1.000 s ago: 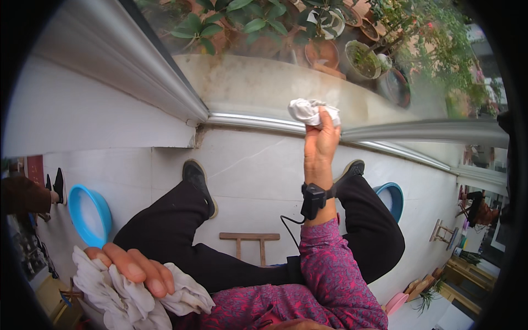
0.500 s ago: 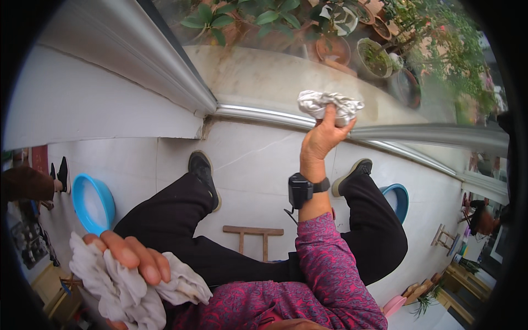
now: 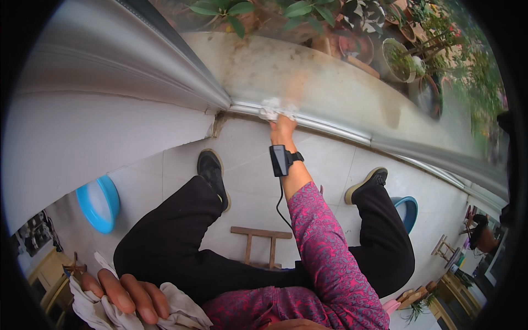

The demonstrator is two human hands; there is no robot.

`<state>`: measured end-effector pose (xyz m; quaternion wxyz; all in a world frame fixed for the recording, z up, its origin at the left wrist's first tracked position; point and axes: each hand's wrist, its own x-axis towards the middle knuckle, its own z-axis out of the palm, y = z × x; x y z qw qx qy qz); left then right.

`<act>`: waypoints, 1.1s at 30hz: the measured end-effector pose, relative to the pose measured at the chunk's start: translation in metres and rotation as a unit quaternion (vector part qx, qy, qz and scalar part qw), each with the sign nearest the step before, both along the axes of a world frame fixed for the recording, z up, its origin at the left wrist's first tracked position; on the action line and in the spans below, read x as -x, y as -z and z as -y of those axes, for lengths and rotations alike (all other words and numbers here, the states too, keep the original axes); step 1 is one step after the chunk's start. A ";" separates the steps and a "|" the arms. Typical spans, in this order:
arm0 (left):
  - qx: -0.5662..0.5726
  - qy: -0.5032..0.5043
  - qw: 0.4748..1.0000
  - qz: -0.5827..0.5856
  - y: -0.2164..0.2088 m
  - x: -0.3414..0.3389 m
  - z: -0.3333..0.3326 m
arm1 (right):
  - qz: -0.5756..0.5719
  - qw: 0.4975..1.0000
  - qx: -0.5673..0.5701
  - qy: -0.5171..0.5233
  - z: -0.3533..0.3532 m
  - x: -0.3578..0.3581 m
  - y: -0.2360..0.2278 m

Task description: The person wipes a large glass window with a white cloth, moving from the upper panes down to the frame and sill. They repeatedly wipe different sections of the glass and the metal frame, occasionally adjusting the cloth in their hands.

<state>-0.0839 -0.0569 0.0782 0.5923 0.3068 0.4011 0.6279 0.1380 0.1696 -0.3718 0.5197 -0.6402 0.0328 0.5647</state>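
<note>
My right hand (image 3: pixel 282 127) is stretched forward, fingers closed round a crumpled white cloth (image 3: pixel 273 108). That cloth presses low on the glass pane (image 3: pixel 247 66), beside the silver metal frame (image 3: pixel 313 124). A black device is strapped to my right wrist, with a thin cable hanging from it. At the lower left, my left hand (image 3: pixel 129 296) grips a larger white rag (image 3: pixel 184 308), its folds hanging out on both sides of the fingers. The thumb of that hand is hidden.
A light blue basin (image 3: pixel 99 204) stands left of my legs, a darker blue basin (image 3: pixel 407 213) beyond my right leg. Between my knees is a wooden stool (image 3: pixel 260 235). Several potted plants (image 3: pixel 399 60) stand behind the glass. A white wall (image 3: pixel 110 129) juts in at left.
My right hand with its cloth has moved left and a little down, to the bottom of the pane. The left hand with its rag sits slightly lower. The whole view has shifted somewhat.
</note>
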 end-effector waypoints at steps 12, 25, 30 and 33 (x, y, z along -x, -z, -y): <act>0.024 -0.068 0.996 -0.045 -0.010 -0.010 0.004 | -0.148 0.989 -0.004 -0.015 0.006 0.010 0.011; 0.079 -0.068 0.994 -0.024 -0.006 -0.007 -0.003 | 0.057 0.979 -0.046 0.191 0.023 -0.314 0.068; 0.036 -0.046 0.998 -0.011 0.002 -0.003 -0.001 | 0.163 0.953 -0.018 0.255 0.027 -0.379 0.073; 0.009 0.036 0.999 -0.010 0.005 0.007 -0.003 | 0.302 0.920 0.024 0.248 0.020 -0.335 0.083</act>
